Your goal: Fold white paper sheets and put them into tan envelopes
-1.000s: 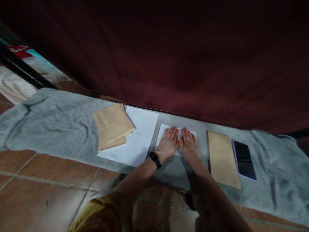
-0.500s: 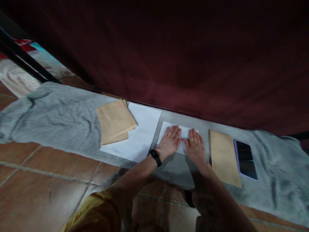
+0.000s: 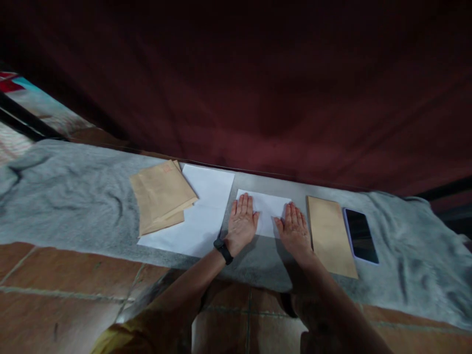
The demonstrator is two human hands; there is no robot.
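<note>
A folded white sheet of paper [image 3: 266, 210] lies on a grey cloth [image 3: 73, 196] spread over the floor. My left hand [image 3: 241, 222] lies flat on the sheet's left end, fingers stretched out, a black band on its wrist. My right hand [image 3: 294, 230] lies flat on the sheet's right end, fingers spread. Both palms press down and hold nothing.
A stack of white sheets [image 3: 206, 211] lies to the left, with brown envelopes [image 3: 162, 194] on top of it. To the right lie a single brown envelope [image 3: 329, 233] and a dark phone [image 3: 360, 235]. A dark red curtain [image 3: 258, 88] hangs behind. Brown floor tiles [image 3: 55, 295] run in front.
My two hands were side by side at the middle of the folded sheet; they have slid apart, the left toward its left end and the right toward its right end.
</note>
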